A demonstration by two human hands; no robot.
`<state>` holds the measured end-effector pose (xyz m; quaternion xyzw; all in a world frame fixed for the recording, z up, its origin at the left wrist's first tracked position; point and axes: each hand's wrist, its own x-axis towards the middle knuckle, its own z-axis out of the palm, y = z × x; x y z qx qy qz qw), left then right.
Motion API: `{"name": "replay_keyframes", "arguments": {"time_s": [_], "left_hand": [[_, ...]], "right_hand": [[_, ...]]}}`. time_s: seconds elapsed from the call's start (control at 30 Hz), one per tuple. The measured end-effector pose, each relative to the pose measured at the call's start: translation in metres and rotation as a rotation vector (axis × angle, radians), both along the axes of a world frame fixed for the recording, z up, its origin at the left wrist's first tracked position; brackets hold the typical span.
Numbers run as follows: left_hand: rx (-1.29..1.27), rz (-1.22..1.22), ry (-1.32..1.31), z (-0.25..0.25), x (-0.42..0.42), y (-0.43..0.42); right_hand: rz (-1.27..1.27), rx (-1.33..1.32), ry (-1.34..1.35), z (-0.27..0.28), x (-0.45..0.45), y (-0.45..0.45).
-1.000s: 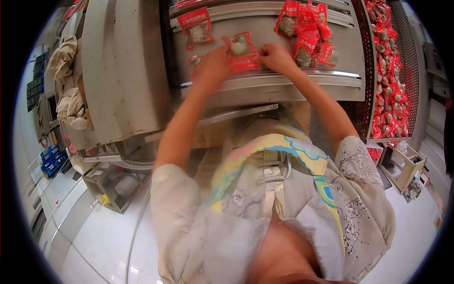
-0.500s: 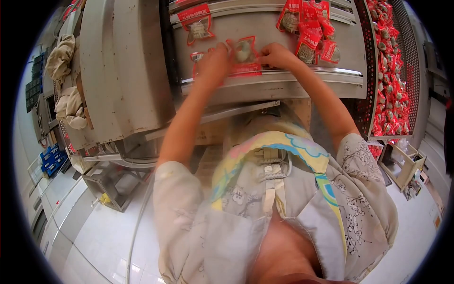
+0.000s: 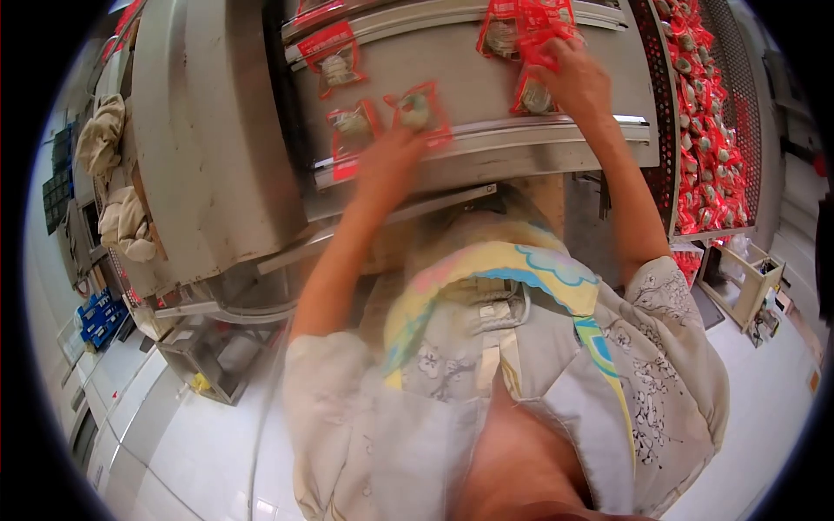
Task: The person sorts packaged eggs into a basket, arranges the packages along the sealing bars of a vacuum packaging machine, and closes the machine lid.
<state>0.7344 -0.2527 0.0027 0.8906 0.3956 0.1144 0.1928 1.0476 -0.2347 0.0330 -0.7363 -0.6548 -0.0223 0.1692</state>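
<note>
While I watch through the head camera, the right hand (image 3: 580, 85) is bent over the packets on the right of the metal worktop (image 3: 443, 54), and I see its fingertips pinching the red part of one packet (image 3: 539, 49). That packet sits among others: just below it lies a packet with pale contents (image 3: 534, 95), and just to its left another red-topped packet (image 3: 501, 33). The left hand (image 3: 393, 167) is blurred at the near edge of the middle packet (image 3: 414, 109); I cannot tell whether its fingers are spread or pressed together, nor whether they grip the plastic. Just left of that packet I see the near-left packet (image 3: 351, 130), lying partly across the front rail (image 3: 556, 129), and beyond it the far-left packet (image 3: 333, 62). To the right of the worktop, I have a perforated bin (image 3: 740, 80) in view, filled with many red packets (image 3: 711, 161).
</note>
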Motion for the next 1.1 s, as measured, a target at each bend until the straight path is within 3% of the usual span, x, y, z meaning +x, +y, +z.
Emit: {"name": "replay_keyframes", "arguments": {"time_s": [0.07, 0.17, 0.23, 0.37, 0.43, 0.47, 0.53, 0.57, 0.67, 0.8, 0.97, 1.03, 1.1], "left_hand": [[-0.018, -0.010, 0.003, 0.009, 0.001, -0.003], [-0.208, 0.049, -0.142, 0.012, 0.011, -0.006], [-0.529, 0.186, -0.273, -0.003, 0.033, -0.001], [-1.480, 0.685, -0.677, 0.012, 0.095, 0.015], [-1.607, 0.711, -0.760, -0.003, 0.106, 0.020], [-1.673, 0.723, -0.798, -0.008, 0.109, 0.020], [-1.642, 0.742, -0.700, -0.010, 0.112, 0.020], [-1.624, 0.751, -0.649, -0.011, 0.113, 0.021], [-1.597, 0.695, -0.589, -0.019, 0.110, 0.024], [-1.693, 0.624, -0.556, -0.007, 0.113, 0.032], [-1.694, 0.512, -0.487, 0.008, 0.108, 0.040], [-1.504, 0.376, -0.419, -0.004, 0.101, 0.048], [-1.185, 0.288, -0.282, -0.004, 0.095, 0.053]], "right_hand": [[0.041, -0.105, 0.001, -0.005, 0.003, -0.004], [0.071, 0.016, 0.195, 0.002, -0.007, -0.014], [0.039, 0.039, 0.379, 0.008, -0.023, -0.021], [0.117, 0.038, 0.534, 0.003, -0.047, -0.046], [0.165, 0.006, 0.596, -0.004, -0.051, -0.062], [0.122, -0.054, 0.762, -0.006, -0.048, -0.069], [0.032, -0.173, 1.096, -0.013, -0.040, -0.082], [-0.055, 0.029, 1.202, -0.028, -0.039, -0.080], [-0.234, -0.641, 1.266, -0.012, -0.004, -0.069], [-0.256, -0.988, 1.388, -0.024, -0.007, -0.057], [-0.177, -0.952, 1.559, -0.037, 0.005, -0.048], [-0.123, -0.994, 1.562, -0.033, 0.012, -0.037], [0.007, -0.717, 1.208, -0.045, 0.010, -0.031]]}}
